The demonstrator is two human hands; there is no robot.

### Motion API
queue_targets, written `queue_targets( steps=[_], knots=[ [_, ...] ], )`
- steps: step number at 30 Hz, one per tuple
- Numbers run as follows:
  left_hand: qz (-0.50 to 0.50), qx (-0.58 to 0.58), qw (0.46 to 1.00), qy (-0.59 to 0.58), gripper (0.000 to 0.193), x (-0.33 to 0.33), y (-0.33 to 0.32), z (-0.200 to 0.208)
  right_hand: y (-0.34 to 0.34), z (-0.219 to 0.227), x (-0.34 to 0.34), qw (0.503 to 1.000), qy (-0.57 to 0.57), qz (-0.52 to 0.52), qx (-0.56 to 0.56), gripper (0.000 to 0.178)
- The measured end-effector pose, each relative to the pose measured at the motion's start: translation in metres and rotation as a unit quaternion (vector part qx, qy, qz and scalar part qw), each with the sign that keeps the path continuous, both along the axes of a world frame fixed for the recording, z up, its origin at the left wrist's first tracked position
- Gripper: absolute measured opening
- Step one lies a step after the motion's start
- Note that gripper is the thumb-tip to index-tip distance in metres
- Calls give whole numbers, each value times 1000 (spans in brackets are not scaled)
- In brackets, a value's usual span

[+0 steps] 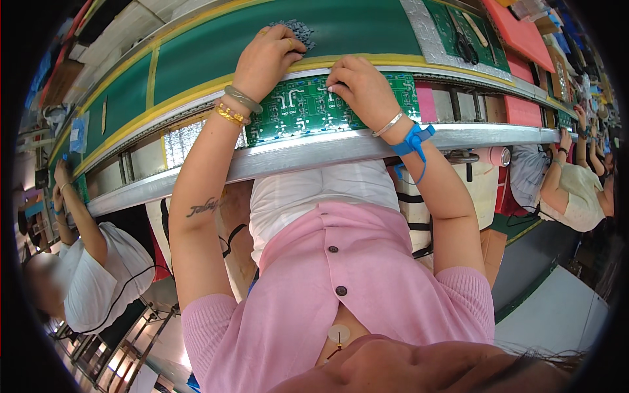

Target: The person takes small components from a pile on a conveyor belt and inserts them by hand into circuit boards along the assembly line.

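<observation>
A green circuit board [298, 111] lies between the metal rails in front of me. On the green work surface beyond it is a heap of small grey-blue parts [300, 34]. My left hand [267, 60] rests at the near left edge of that heap, its fingers bent together. Whatever they pinch is hidden. My right hand [360, 88] is over the upper right part of the board. Its thumb and fingertips are closed close to the board's surface, and any small part between them is too small to make out.
Black-handled scissors [466, 49] and a tweezer-like tool lie on the far right surface. The near metal rail [308, 152] runs across in front of me. A blue wrist strap [414, 141] with a cord is on my right wrist. Other people [108, 275] work along both sides.
</observation>
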State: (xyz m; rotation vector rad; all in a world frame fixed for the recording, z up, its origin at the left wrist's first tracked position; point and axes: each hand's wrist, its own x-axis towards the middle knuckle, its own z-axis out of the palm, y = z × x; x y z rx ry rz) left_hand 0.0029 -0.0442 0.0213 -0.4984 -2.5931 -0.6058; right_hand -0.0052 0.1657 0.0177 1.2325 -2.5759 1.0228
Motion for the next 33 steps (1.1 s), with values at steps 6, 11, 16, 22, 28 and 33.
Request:
queue_targets(
  steps=[6,11,16,22,28,33],
  knots=[
    [16,12,1000,-14,12,2,-6,-1,-1,0,2,1000,17,10,7,6],
    [51,8,999,10,13,5,-7,5,-3,-2,2,999,26,18,15,5],
    [97,74,991,-47,12,11,-3,13,-6,-2,5,999,38,16,21,5],
    [65,113,990,-52,12,29,-16,18,-3,10,-10,998,51,25,20,7],
    [116,324,895,-283,13,67,-30,27,-27,-5,-59,995,87,-47,3,8],
    [102,404,855,-309,8,89,-45,8,-37,-11,-63,991,130,-13,8,7]
  ],
)
